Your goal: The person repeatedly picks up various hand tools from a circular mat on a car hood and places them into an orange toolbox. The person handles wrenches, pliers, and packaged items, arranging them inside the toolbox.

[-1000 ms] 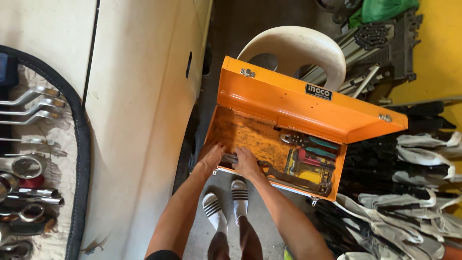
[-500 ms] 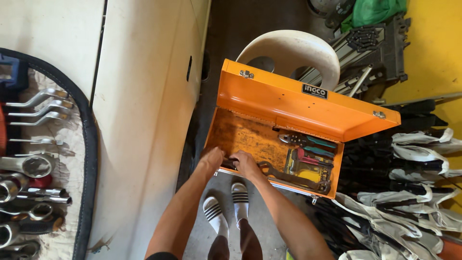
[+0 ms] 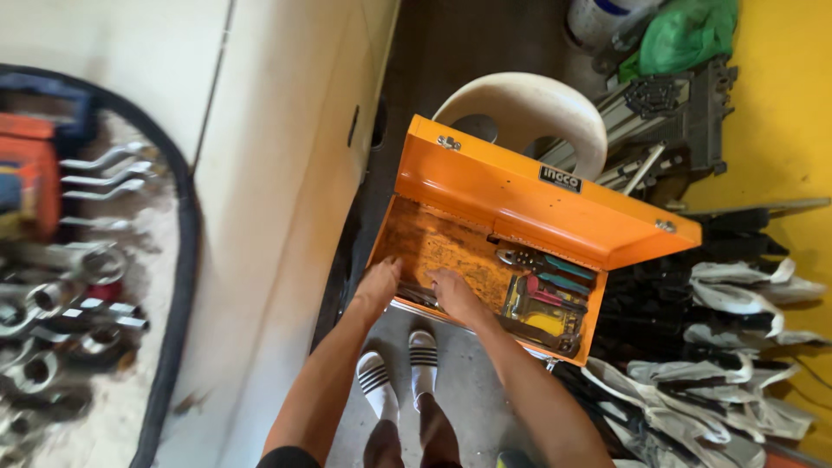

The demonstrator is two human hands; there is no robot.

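Reaching into orange toolbox — left hand, right hand, fingers loosely apart, touching tools.

Grey concrete floor, dusty, in shade down the middle. Cream-white cabinet on the left, flat panels, small dark handle on its side face. Yellow wall on the right, brightly lit. White plastic chair stands at centre, backrest curved. Behind it a pile of dark metal parts against the wall, with a green plastic bag and a white bucket at the top. Lower right: heap of black and white panels on the floor. Light looks like daylight, hard and warm.
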